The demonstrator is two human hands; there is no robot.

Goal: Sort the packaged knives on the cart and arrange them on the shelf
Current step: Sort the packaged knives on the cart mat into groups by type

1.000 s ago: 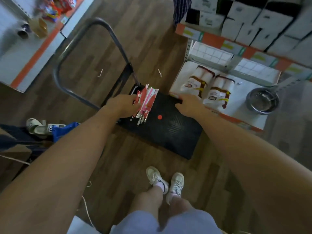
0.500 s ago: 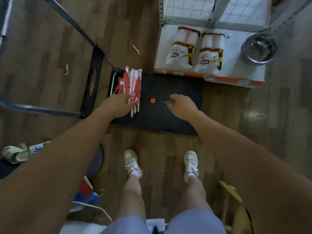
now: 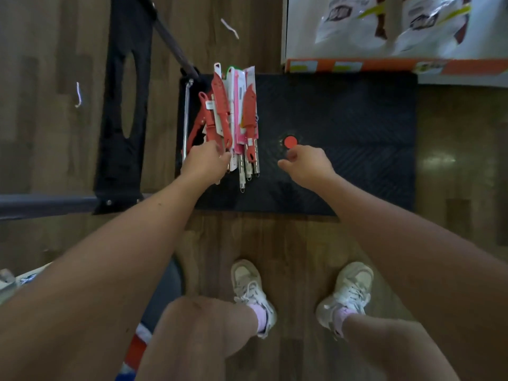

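Observation:
A bundle of packaged knives (image 3: 233, 116), red and pink with metal handles, lies on the left end of the black cart deck (image 3: 343, 111). My left hand (image 3: 206, 163) grips the near end of the bundle, fingers curled over the packages. My right hand (image 3: 305, 163) hovers over the middle of the deck just below a red dot (image 3: 290, 141), fingers loosely curled and holding nothing.
The cart's folded handle frame (image 3: 123, 105) lies to the left on the wooden floor. The bottom shelf (image 3: 357, 64) with two white bagged products (image 3: 357, 20) borders the cart at the top right. My feet (image 3: 297, 292) stand just in front of the cart.
My head has tilted further down, so the cart fills more of the view. My left hand stays on the knife bundle; my right hand has drawn back slightly toward the red dot.

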